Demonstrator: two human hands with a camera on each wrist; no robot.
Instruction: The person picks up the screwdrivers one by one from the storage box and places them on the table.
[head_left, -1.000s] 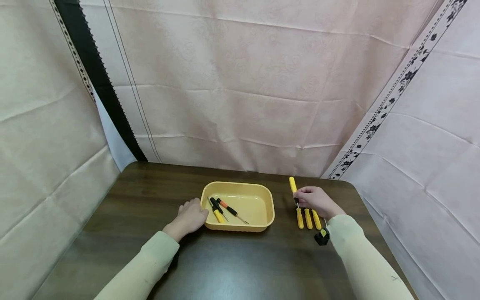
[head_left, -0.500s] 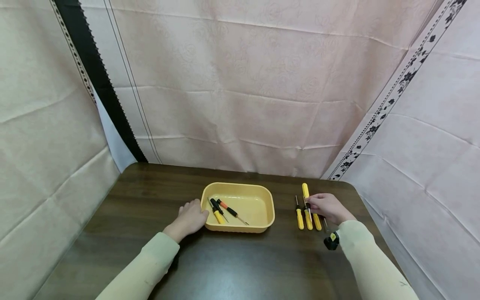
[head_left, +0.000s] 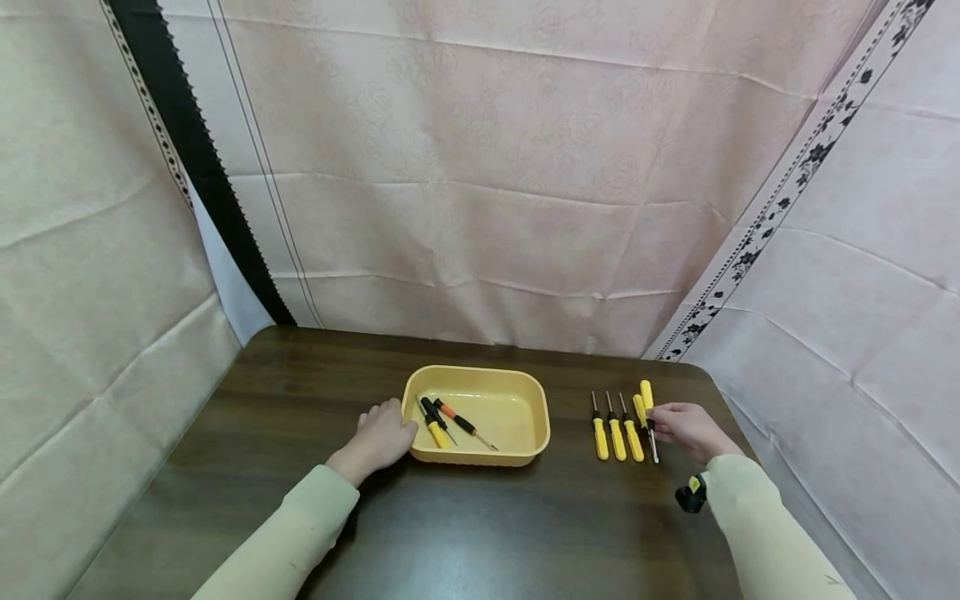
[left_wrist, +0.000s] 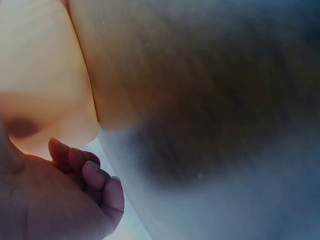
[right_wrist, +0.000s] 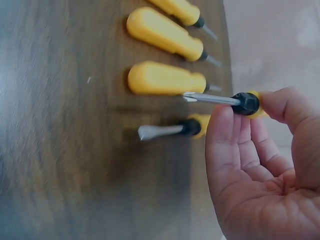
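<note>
My right hand [head_left: 688,427] pinches a yellow-and-black Phillips screwdriver [right_wrist: 215,98] between thumb and fingers, its handle pointing away and its cross tip toward me. Just below and left of it lies a slotted screwdriver [right_wrist: 160,131] with a yellow handle, tip also toward me. Farther left in the head view, three yellow-handled screwdrivers [head_left: 617,439] lie side by side, shafts pointing away. My left hand [head_left: 378,435] grips the left end of a pale yellow tray [head_left: 517,392], fingers curled at its rim; the left wrist view shows those fingers [left_wrist: 95,175] bent beside the tray wall.
Inside the tray lie a yellow-and-black screwdriver [head_left: 437,432], a black tool [head_left: 435,410] and an orange-and-black screwdriver [head_left: 465,423]. A dark wooden table [head_left: 480,533] is under everything, with pale cloth [head_left: 480,183] hanging behind and at both sides.
My right hand has moved right and toward me with the Phillips screwdriver, from above the left end of the row to its right end. The left hand and tray stay put.
</note>
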